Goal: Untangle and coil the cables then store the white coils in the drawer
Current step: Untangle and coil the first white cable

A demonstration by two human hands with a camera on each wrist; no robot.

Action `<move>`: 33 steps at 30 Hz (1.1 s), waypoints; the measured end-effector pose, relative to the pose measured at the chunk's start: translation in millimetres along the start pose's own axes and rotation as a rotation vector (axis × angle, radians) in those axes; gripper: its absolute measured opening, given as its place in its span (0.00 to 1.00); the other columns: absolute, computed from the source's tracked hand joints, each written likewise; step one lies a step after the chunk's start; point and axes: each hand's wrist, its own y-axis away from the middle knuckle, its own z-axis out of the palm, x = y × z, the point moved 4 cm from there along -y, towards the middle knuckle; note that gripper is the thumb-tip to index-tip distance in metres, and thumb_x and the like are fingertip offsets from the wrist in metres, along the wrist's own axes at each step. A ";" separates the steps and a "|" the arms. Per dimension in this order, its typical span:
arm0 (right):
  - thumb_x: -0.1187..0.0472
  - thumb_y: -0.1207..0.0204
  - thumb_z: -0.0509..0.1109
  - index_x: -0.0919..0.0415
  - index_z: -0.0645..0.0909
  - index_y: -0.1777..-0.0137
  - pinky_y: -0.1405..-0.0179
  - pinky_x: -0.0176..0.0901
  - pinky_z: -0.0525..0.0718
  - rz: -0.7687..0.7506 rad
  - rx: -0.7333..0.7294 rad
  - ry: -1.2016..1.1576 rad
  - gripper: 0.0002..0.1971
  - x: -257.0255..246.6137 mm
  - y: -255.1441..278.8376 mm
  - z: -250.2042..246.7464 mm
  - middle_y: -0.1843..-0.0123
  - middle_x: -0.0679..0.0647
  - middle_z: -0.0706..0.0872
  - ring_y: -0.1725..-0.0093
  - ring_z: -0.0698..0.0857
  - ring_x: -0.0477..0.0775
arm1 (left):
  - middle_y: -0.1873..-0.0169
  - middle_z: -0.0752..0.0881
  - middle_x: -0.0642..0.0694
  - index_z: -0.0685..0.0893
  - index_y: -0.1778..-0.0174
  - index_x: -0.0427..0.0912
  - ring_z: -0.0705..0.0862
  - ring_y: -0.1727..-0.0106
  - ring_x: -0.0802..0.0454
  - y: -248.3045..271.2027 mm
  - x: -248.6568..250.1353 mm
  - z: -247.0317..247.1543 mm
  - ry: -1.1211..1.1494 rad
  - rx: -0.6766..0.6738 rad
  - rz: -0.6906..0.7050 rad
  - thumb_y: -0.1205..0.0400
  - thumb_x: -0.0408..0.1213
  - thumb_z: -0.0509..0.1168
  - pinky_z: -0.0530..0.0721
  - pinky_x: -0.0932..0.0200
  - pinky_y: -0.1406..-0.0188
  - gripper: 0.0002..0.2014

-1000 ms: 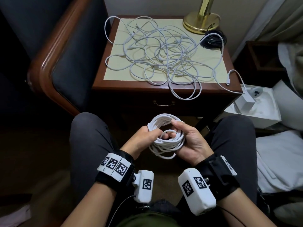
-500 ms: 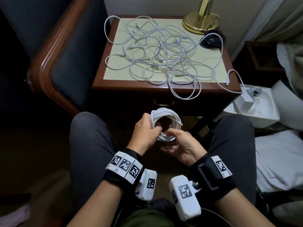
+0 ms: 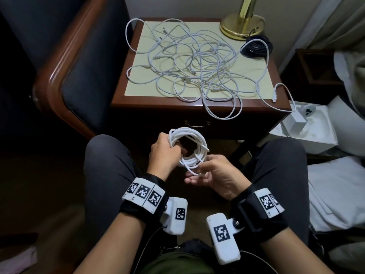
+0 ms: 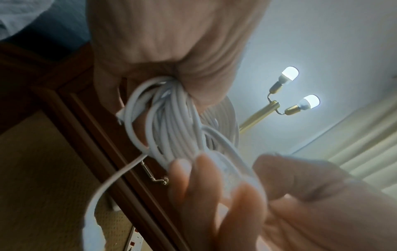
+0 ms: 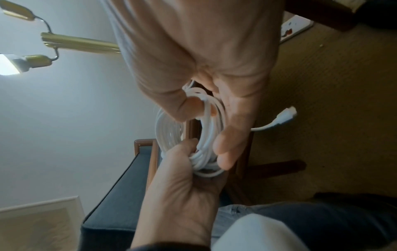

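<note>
A white coil (image 3: pixel 194 141) of cable is held over my lap, in front of the nightstand. My left hand (image 3: pixel 170 148) grips its left side, fingers curled through the loop. My right hand (image 3: pixel 199 168) pinches the coil's lower right strands between thumb and fingers. In the left wrist view the coil (image 4: pixel 171 129) bunches under my left palm. The right wrist view shows the coil (image 5: pixel 206 134) with a loose plug end (image 5: pixel 285 117) sticking out. A tangle of white cables (image 3: pixel 189 70) lies on the nightstand top. The drawer (image 3: pixel 197 125) below it is closed.
A black cable coil (image 3: pixel 256 46) and a brass lamp base (image 3: pixel 242 26) stand at the nightstand's back right. An upholstered chair (image 3: pixel 79 72) is on the left. A white box (image 3: pixel 308 135) with a charger block sits on the right.
Both hands carried the coil up and forward toward the drawer. My left hand moved onto the coil's left rim, and my right hand slid down to its lower right strands.
</note>
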 end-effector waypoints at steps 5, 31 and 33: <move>0.76 0.25 0.63 0.69 0.79 0.60 0.71 0.40 0.84 -0.105 0.152 0.063 0.06 -5.8 0.9 -9.2 0.68 0.64 0.89 0.67 0.90 0.58 | 0.56 0.86 0.45 0.79 0.53 0.44 0.86 0.56 0.48 -5.3 -3.8 -4.5 0.158 0.079 -0.091 0.22 0.37 0.63 0.87 0.53 0.58 0.04; 0.67 0.18 0.63 0.66 0.78 0.59 0.81 0.37 0.65 -0.321 0.010 0.421 0.08 -10.7 18.0 -3.9 0.78 0.54 0.72 0.81 0.68 0.46 | 0.68 0.87 0.41 0.78 0.54 0.42 0.90 0.64 0.46 -8.8 -2.6 -14.0 0.519 0.016 -0.189 0.14 0.36 0.59 0.90 0.42 0.61 0.05; 0.69 0.21 0.66 0.65 0.80 0.63 0.73 0.35 0.71 -0.365 0.030 0.489 0.09 -12.5 13.8 -2.2 0.73 0.54 0.78 0.76 0.75 0.44 | 0.76 0.81 0.48 0.77 0.59 0.42 0.87 0.74 0.55 -3.6 4.8 -10.9 0.601 -0.037 -0.217 0.13 0.34 0.58 0.87 0.48 0.65 0.09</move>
